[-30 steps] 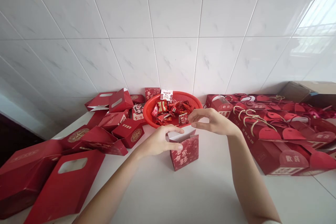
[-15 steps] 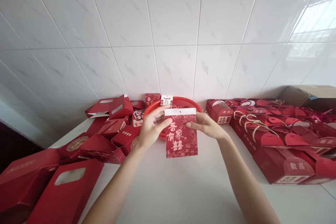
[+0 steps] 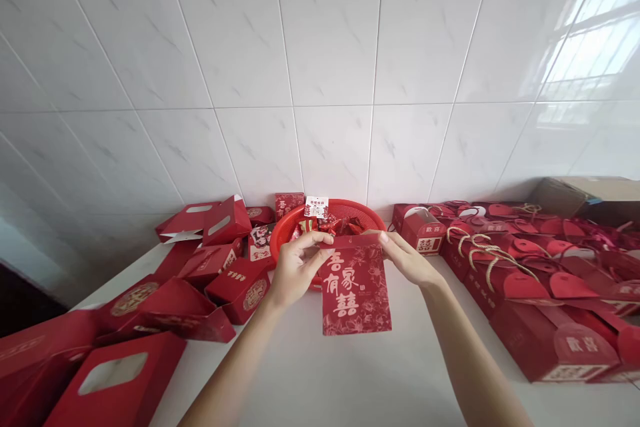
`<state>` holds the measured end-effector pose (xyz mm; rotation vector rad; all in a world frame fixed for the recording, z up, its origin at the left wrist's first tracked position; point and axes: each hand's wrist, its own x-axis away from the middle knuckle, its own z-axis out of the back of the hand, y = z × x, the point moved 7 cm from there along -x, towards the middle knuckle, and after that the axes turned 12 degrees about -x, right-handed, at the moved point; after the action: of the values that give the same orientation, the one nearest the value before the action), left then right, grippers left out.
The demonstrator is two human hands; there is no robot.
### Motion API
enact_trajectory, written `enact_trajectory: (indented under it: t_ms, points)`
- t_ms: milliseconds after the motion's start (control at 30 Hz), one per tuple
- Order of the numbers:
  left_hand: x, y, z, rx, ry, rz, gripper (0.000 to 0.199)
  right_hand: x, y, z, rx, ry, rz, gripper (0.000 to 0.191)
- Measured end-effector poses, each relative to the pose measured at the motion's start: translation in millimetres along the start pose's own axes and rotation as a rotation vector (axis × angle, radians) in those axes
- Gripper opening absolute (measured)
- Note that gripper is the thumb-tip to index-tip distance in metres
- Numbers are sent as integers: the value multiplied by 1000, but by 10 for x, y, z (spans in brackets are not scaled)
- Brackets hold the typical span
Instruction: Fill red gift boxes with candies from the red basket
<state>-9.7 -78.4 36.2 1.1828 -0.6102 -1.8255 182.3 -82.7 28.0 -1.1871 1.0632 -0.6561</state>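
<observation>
Between my hands hangs a flat red paper packet (image 3: 356, 290) printed with cream characters and pale flowers. My left hand (image 3: 300, 265) pinches its upper left corner between thumb and fingers. At the upper right corner, my right hand (image 3: 407, 259) grips it with the thumb on the top edge. The top flap is folded over and shows red. Just behind the packet stands a red plastic basket (image 3: 367, 208) holding wrapped sweets (image 3: 345, 223) and a white printed card (image 3: 317, 207). The packet hides part of the basket's front.
Red boxes (image 3: 135, 373) and smaller cartons crowd the left of the white table (image 3: 300, 380). Rows of red gift boxes (image 3: 555, 340), some with rope handles (image 3: 487, 250), fill the right. A cardboard box (image 3: 585, 193) stands at the back right, against the tiled wall (image 3: 330, 47).
The packet's white top strip has been folded down, so its top now shows red. My right thumb has moved up to the top edge. The view has tilted up slightly.
</observation>
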Motion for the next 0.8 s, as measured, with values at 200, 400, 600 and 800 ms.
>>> enact_trajectory:
  t_ms: [200,400,600,800]
  points:
    - [27,35,-16,39,-50,-14,20,-23,-20,-44,65,-44,-19,51]
    - [-4,50,2,85,-51,33,40,-25,-109,-39,61,-57,49,49]
    - [-3,114,-23,-31,-69,-6,36,-13,-100,-33,38,-72,38,44]
    - [24,136,-16,-85,3,-64,32,-15,-107,-13,61,-58,73,42]
